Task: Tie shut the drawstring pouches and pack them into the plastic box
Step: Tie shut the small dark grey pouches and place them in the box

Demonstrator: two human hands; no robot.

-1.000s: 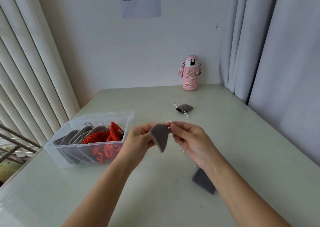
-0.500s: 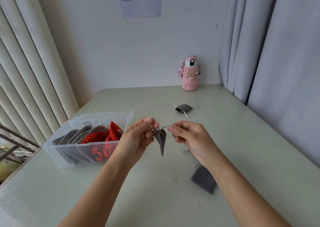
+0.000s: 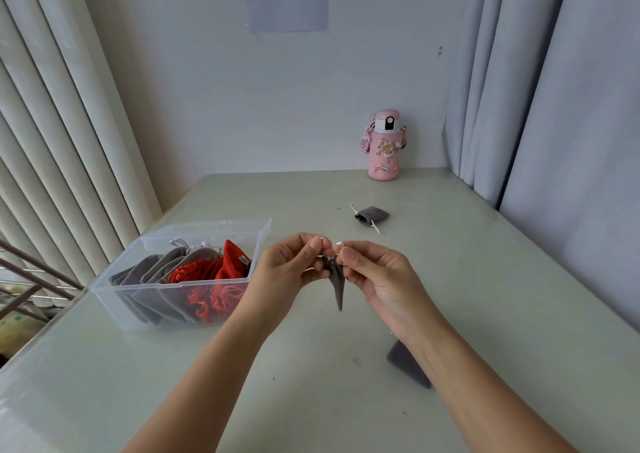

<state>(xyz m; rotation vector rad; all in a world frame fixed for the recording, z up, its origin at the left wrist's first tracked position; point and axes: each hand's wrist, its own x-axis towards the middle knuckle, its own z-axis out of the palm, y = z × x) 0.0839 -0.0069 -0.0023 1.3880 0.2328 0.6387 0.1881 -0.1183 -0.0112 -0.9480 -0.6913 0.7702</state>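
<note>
A small grey drawstring pouch (image 3: 337,284) hangs above the table's middle, its mouth gathered tight. My left hand (image 3: 289,272) and my right hand (image 3: 374,276) pinch its strings at the top, fingertips close together. To the left stands the clear plastic box (image 3: 173,309), open, with several grey pouches and red pouches (image 3: 221,274) inside. A second grey pouch (image 3: 372,215) lies cinched farther back on the table. A third, flat grey pouch (image 3: 407,364) lies partly under my right forearm.
A pink water bottle (image 3: 384,146) stands at the back against the wall. Grey curtains hang along the table's right side and vertical blinds along the left. The pale green table (image 3: 485,296) has a metal rail past its left edge.
The pouch's mouth was open and flat a second ago; the strings were pulled apart and it cinched shut. My hands have now come back together at its top.
</note>
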